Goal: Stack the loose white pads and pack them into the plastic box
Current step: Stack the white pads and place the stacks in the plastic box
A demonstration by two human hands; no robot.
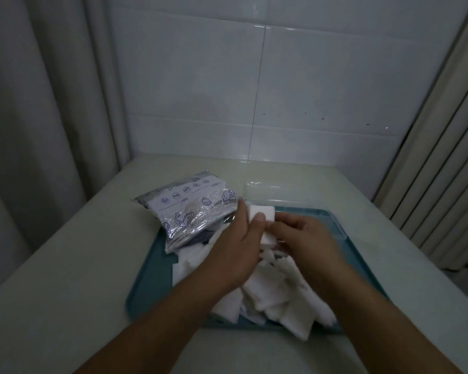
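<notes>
A small stack of white pads point(265, 215) is held upright above the teal tray point(146, 279). My left hand point(238, 249) grips the stack from the left, thumb across its front. My right hand point(303, 238) pinches its lower right side. Several loose white pads point(278, 292) lie heaped on the tray under both hands. The clear plastic box point(276, 193) stands just behind the stack at the tray's far edge; its inside is hard to make out.
A silver printed foil pouch point(189, 211) lies over the tray's far left corner. The tray sits on a pale table point(65, 265) against a white tiled wall. Curtains hang at the left and right.
</notes>
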